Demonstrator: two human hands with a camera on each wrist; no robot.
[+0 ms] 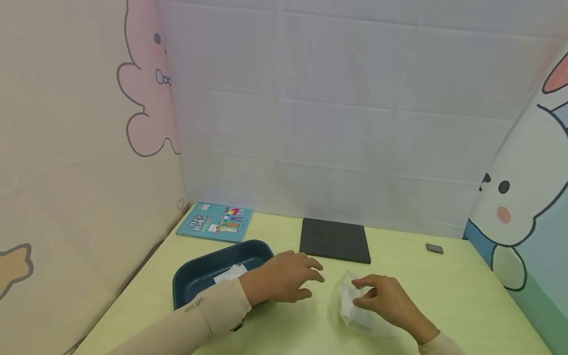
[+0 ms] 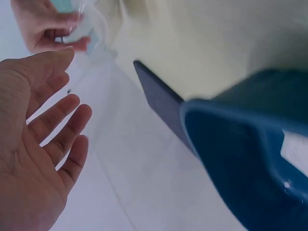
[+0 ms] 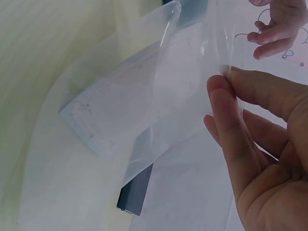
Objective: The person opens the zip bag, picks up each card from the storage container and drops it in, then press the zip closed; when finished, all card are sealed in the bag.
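My right hand point(image 1: 390, 301) pinches the edge of a clear plastic bag point(image 3: 163, 139) between thumb and forefinger. Inside the bag lies a white folded packet point(image 3: 130, 91) with a faint printed border, also visible as a pale block point(image 1: 350, 305) in the head view. Over the near right rim of a dark blue basin point(image 1: 177, 281), my left hand point(image 1: 288, 277) reaches towards the bag, fingers spread and loosely bent, nothing in them. White paper-like pieces point(image 1: 231, 273) lie in the basin, partly hidden by the left forearm.
A blue picture book point(image 1: 215, 222) lies at the back left of the pale yellow table point(image 1: 412, 276). Behind the hands is a flat black panel point(image 1: 335, 240). One small dark grey block point(image 1: 434, 248) sits at the back right. Printed cloth walls stand around the table.
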